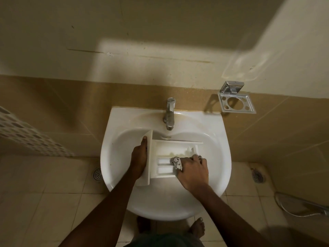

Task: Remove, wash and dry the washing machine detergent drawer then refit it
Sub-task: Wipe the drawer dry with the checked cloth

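Observation:
The white detergent drawer [167,152] lies in the white sink [117,122], its front panel to the left and its compartments facing up. My left hand [139,157] grips the front panel from the left side, thumb up on its top edge. My right hand [193,169] rests on the drawer's right end, fingers curled round a crumpled white patterned cloth [177,163] that presses into the compartments. Part of the cloth is hidden under my fingers.
A metal tap [169,113] stands at the back of the sink; no water is seen running. A chrome holder [235,101] hangs on the wall at the right. Floor drains [97,174] lie either side, a hose [302,205] at lower right. My bare feet are under the sink.

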